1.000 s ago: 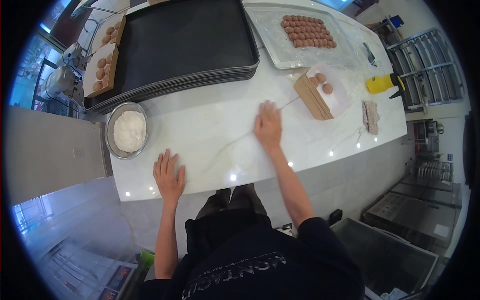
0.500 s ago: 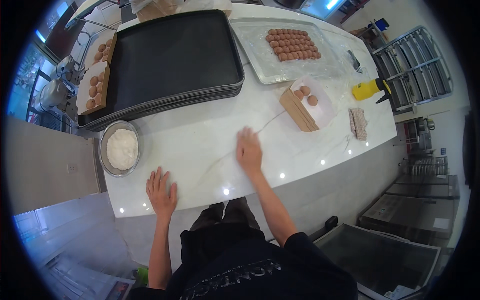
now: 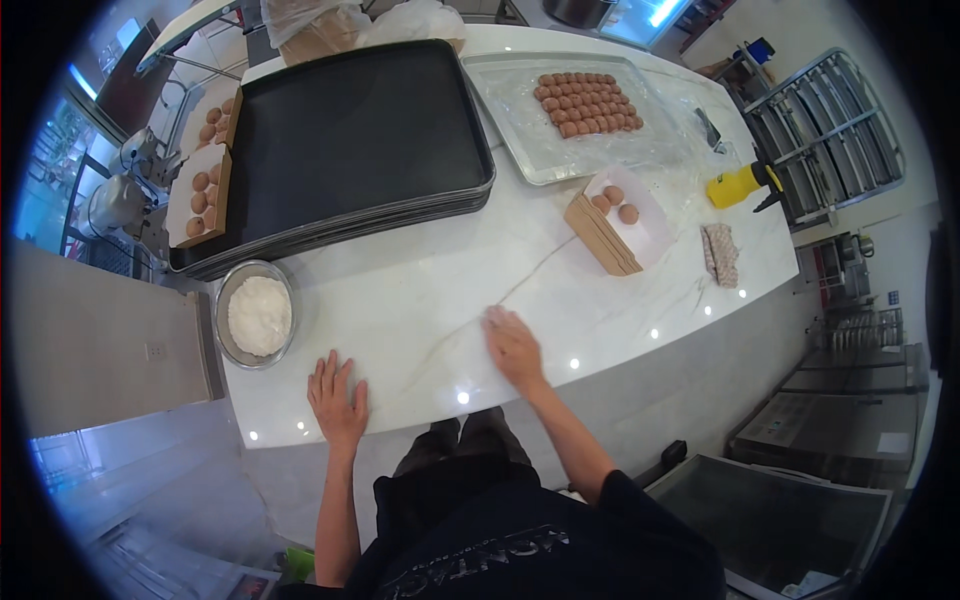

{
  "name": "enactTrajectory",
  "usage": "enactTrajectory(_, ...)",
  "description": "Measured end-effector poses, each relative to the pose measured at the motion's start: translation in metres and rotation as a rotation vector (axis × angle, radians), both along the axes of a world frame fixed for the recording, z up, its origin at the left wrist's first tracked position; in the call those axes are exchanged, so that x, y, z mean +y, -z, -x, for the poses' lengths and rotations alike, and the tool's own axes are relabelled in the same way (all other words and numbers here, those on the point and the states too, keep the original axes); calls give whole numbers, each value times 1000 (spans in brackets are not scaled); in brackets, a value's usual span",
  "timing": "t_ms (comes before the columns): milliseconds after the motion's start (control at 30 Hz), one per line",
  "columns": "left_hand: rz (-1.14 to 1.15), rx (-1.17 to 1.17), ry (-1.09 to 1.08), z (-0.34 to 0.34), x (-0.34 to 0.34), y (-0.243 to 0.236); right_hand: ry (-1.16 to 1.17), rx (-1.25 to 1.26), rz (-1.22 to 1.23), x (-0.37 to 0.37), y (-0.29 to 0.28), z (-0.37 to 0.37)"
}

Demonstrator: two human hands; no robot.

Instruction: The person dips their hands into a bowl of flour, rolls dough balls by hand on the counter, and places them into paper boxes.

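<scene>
My left hand (image 3: 338, 402) rests palm down on the white marble-look table (image 3: 420, 300) near its front edge, fingers spread and holding nothing. A metal bowl of white powder (image 3: 260, 316) stands just beyond it, to the left. Further right, my right hand (image 3: 514, 348) lies palm down on the tabletop, its fingers close together and slightly bent. Nothing shows in it, though what is beneath the palm is hidden. Beyond it to the right, a brown paper-sided tray (image 3: 605, 238) with a pale liner holds three round brown balls (image 3: 614, 200).
A stack of black baking trays (image 3: 365, 140) fills the back left, with boxes of brown balls (image 3: 203, 195) on its left side. Behind are a metal tray (image 3: 510, 110) and rows of brown balls (image 3: 587, 104). A yellow spray bottle (image 3: 735, 186) and folded cloth (image 3: 720, 254) lie right.
My right hand has slid back over the table toward the front edge and shows less blur. My left hand stays in place. The whole view has shifted slightly.
</scene>
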State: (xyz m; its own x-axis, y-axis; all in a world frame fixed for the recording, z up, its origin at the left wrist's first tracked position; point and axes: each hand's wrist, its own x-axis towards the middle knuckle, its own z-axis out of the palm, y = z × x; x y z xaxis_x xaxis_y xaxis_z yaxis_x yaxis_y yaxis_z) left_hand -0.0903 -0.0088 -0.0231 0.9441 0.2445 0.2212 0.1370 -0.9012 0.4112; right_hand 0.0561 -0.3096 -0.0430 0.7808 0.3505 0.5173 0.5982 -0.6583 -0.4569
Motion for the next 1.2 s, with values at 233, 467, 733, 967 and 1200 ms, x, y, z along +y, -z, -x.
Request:
enactTrajectory(233,-11,-1,22,-5,-3,0,288,-61,81,12,5,-46)
enactTrajectory(467,-24,-8,17,-8,1,-2,140,355,-52,-47,-49,-15)
enactTrajectory(733,-34,-37,30,-8,-2,-2,149,562,-113,-30,-40,-13)
enactTrajectory(967,-41,-42,21,-7,-5,-5,120,359,-76,-27,-37,1)
enactTrajectory(1200,-41,-31,16,-9,-6,-5,71,459,-14,-26,-46,-6)
